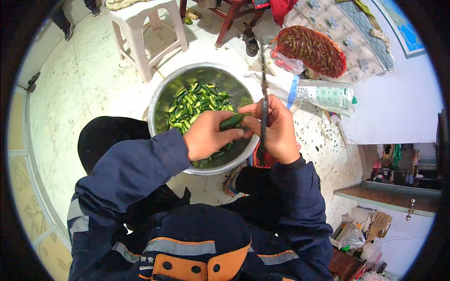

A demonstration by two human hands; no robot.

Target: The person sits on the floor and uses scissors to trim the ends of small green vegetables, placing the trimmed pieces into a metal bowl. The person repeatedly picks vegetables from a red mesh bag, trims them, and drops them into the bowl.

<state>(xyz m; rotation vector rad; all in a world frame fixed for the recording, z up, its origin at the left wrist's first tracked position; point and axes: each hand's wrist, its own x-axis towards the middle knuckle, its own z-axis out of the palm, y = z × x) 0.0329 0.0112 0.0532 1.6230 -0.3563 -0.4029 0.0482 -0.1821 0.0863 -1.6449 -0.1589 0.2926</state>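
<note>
A steel basin [152, 116] stands on the floor in front of me, holding a heap of cut green vegetable pieces [197, 105], some showing pale insides. Over its right half, my left hand [212, 133] grips a whole dark-green vegetable [232, 122] between thumb and fingers. The fingers of my right hand [277, 130] touch its right end. Along my right hand runs a long, narrow dark tool [264, 116], seen edge-on and apparently a knife; that hand seems to hold it. Part of its grip is hidden.
A white plastic stool [149, 56] and a red wooden chair [226, 26] stand beyond the basin. A red mesh bag [311, 51] of long produce lies at the upper right, near a printed sack [323, 95]. Scraps litter the tiled floor. Someone's legs [63, 21] show far left.
</note>
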